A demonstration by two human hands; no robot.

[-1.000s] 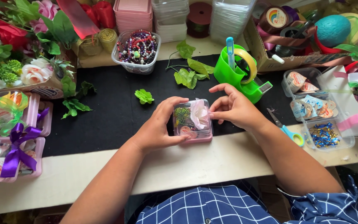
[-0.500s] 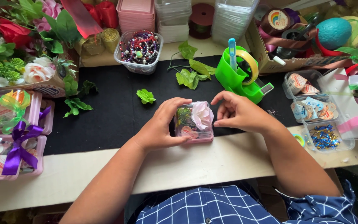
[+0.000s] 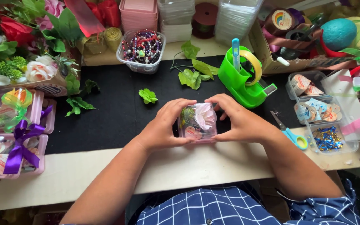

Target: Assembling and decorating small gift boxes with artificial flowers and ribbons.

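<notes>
Tabletop [image 3: 213, 166]: pale front edge, covered behind by a black mat [image 3: 117, 104].

Far left: bunch of artificial flowers [image 3: 26, 46]; below it, finished clear gift boxes, nearest one tied with a purple ribbon bow [image 3: 17, 146].

Green tape dispenser [image 3: 244, 79] stands on the mat, right of centre, a roll of tape mounted in it.

Clear tub of mixed beads [image 3: 141, 49] sits at the mat's rear edge.

Left hand [image 3: 163, 127]: fingers curled around the left side of a small clear gift box [image 3: 197, 123], thumb on its near edge. Right hand [image 3: 238, 121]: fingers arched over the box's top right, thumb against its right wall. Both hands clasp the box between them.

The box rests at the mat's front edge, centre; pink flower and green sprig inside.

Blue-handled scissors [image 3: 290, 133] lie just right of the right wrist.

Loose green leaf [image 3: 148, 96] lies on the mat, up and left of the box.
</notes>
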